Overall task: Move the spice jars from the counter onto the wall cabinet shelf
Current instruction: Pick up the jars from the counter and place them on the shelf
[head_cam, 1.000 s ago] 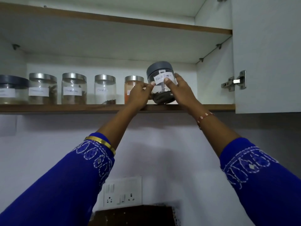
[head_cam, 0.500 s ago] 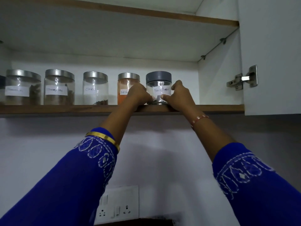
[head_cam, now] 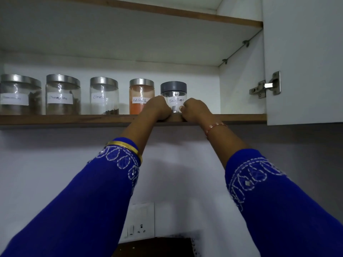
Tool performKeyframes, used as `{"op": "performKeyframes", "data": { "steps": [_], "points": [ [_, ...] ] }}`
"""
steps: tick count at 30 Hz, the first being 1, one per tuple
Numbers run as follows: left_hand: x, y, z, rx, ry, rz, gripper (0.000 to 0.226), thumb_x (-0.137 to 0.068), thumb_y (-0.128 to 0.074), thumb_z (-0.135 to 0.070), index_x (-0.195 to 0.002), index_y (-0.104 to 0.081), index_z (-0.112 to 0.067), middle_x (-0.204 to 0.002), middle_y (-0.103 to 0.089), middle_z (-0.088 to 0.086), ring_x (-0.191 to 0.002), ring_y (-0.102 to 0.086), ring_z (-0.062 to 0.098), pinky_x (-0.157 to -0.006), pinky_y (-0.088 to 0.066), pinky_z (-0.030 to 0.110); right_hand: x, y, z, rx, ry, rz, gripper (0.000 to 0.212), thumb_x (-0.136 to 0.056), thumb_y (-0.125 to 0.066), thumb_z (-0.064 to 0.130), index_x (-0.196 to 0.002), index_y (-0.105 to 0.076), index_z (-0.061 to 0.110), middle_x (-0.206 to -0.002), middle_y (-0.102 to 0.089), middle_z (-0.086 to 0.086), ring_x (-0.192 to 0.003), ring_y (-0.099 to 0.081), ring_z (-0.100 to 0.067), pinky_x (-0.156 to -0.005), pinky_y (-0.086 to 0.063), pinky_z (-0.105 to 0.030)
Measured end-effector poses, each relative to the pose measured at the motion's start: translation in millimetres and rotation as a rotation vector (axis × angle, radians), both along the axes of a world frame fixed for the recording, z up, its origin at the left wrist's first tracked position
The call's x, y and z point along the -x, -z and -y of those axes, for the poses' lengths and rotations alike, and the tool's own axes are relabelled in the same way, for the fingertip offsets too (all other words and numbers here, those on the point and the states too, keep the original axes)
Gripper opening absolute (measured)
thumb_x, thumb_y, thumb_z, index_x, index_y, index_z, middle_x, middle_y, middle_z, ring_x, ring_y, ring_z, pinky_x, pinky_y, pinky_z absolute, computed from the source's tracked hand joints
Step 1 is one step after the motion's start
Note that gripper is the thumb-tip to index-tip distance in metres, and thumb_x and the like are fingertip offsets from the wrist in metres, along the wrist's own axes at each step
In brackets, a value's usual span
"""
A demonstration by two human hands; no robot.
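An open white wall cabinet's brown wooden shelf [head_cam: 74, 119] carries a row of clear labelled spice jars. Both hands reach up to its front edge: the left hand [head_cam: 157, 108] and right hand [head_cam: 194, 110] have their fingers curled against the small clear grey-lidded black pepper jar [head_cam: 173, 93], which stands upright between them, an orange chilli powder jar with a steel lid [head_cam: 141, 95] just left of the left fingers.

**Shelf: five jars in one row**

Wood-edged cabinet shelf [head_cam: 74, 119] carries five upright jars. Black Pepper jar [head_cam: 173, 93], grey lid, sits between the left hand [head_cam: 157, 109] and right hand [head_cam: 194, 110], both curled at its base by the front edge. Just beyond the left hand: Red chilli powder jar [head_cam: 141, 93], orange fill. Farther that way: Cloves jar [head_cam: 104, 96], Cinnamon jar [head_cam: 63, 95], then a jar with an unreadable label [head_cam: 19, 95]. Steel lids on those four.
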State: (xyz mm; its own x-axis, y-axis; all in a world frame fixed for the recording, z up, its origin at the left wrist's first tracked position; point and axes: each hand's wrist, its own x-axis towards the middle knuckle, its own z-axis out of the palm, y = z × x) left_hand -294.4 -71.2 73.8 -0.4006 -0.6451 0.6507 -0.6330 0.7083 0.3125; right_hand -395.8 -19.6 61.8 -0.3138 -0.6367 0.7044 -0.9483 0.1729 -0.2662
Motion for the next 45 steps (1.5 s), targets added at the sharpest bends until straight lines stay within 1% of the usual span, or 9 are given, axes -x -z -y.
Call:
{"op": "performKeyframes", "data": {
  "steps": [4,8,14,23,26,31,35,40,45],
  "points": [
    [-6.6,24.7,-12.7,0.146,0.123,-0.169,0.04,-0.092,-0.043,-0.01,-0.131,-0.049,-0.009,-0.133,-0.055,0.013,-0.12,-0.052,0.028,-0.096,-0.042,0.033,-4.5,25.0,-11.1,0.122,-0.076,-0.097,0.031,-0.096,-0.039,0.014,-0.104,-0.061,-0.005,-0.109,-0.063,-0.024,-0.101,-0.057,-0.037,-0.081,-0.042,-0.034],
    [-23.4,67.5,-28.3,0.239,0.394,-0.289,0.039,-0.093,-0.043,-0.007,-0.131,-0.05,-0.005,-0.134,-0.054,0.014,-0.124,-0.05,0.024,-0.107,-0.039,0.035,-16.2,72.8,-30.5,0.186,-0.185,-0.19,0.04,-0.095,-0.043,0.013,-0.134,-0.045,0.004,-0.138,-0.047,-0.018,-0.129,-0.041,-0.031,-0.108,-0.031,-0.037],
    [-58.6,146.7,-58.7,0.126,0.435,-0.326,0.04,-0.096,-0.041,-0.009,-0.136,-0.043,-0.011,-0.145,-0.043,0.007,-0.139,-0.033,0.017,-0.115,-0.023,0.028,-48.6,149.6,-67.9,0.156,-0.221,0.031,0.049,-0.099,-0.039,0.026,-0.146,-0.027,0.017,-0.157,-0.021,-0.002,-0.146,-0.015,-0.017,-0.116,-0.015,-0.027],
    [-119.1,286.2,-88.6,-0.195,0.433,-0.368,0.037,-0.096,-0.042,-0.009,-0.133,-0.047,-0.012,-0.14,-0.048,0.004,-0.128,-0.041,0.009,-0.099,-0.023,-0.001,-92.7,294.3,-122.3,0.165,-0.274,0.497,0.043,-0.094,-0.05,0.021,-0.136,-0.045,0.013,-0.144,-0.043,-0.007,-0.133,-0.04,-0.018,-0.101,-0.028,-0.012],
    [-133.9,337.0,-97.2,-0.329,0.43,-0.381,0.037,-0.095,-0.044,-0.005,-0.132,-0.049,-0.008,-0.137,-0.05,0.006,-0.122,-0.039,0.002,-0.091,-0.022,-0.011,-108.3,354.6,-135.6,0.07,-0.272,0.656,0.042,-0.093,-0.052,0.018,-0.134,-0.047,0.01,-0.139,-0.047,-0.009,-0.13,-0.044,-0.02,-0.105,-0.033,-0.02],
    [-156.4,416.8,-112.5,-0.58,0.343,-0.411,0.038,-0.094,-0.045,-0.004,-0.132,-0.048,-0.004,-0.139,-0.049,0.011,-0.127,-0.041,0.01,-0.096,-0.031,-0.002,-138.7,442.5,-156.0,-0.199,-0.151,0.838,0.041,-0.092,-0.055,0.023,-0.131,-0.05,0.015,-0.137,-0.05,-0.005,-0.127,-0.046,-0.017,-0.099,-0.031,-0.019],
    [-167.3,463.8,-128.3,-0.838,0.239,-0.432,0.038,-0.095,-0.044,-0.008,-0.134,-0.047,-0.009,-0.142,-0.047,0.006,-0.132,-0.042,0.018,-0.109,-0.035,0.026,-151.7,471.8,-166.8,-0.409,-0.176,0.843,0.037,-0.091,-0.055,0.019,-0.127,-0.053,0.01,-0.134,-0.051,-0.005,-0.122,-0.047,-0.015,-0.102,-0.035,-0.023],
    [-176.6,508.6,-132.2,-1.034,0.141,-0.417,0.038,-0.094,-0.047,-0.012,-0.132,-0.048,-0.013,-0.138,-0.051,0.006,-0.128,-0.047,0.019,-0.104,-0.039,0.029,-151.9,504.0,-155.7,-0.558,-0.209,0.828,0.036,-0.085,-0.057,0.033,-0.12,-0.056,0.025,-0.128,-0.052,0.004,-0.12,-0.051,-0.011,-0.108,-0.039,-0.036],
    [-179.0,535.2,-142.4,-1.104,0.09,-0.427,0.036,-0.093,-0.044,-0.006,-0.128,-0.051,-0.007,-0.132,-0.055,0.012,-0.122,-0.052,0.023,-0.106,-0.042,0.039,-159.5,521.8,-146.5,-0.64,-0.143,0.72,0.056,-0.091,-0.054,0.013,-0.143,-0.034,0.019,-0.153,-0.019,-0.013,-0.142,-0.022,-0.027,-0.117,-0.023,-0.037]
  ]
}}
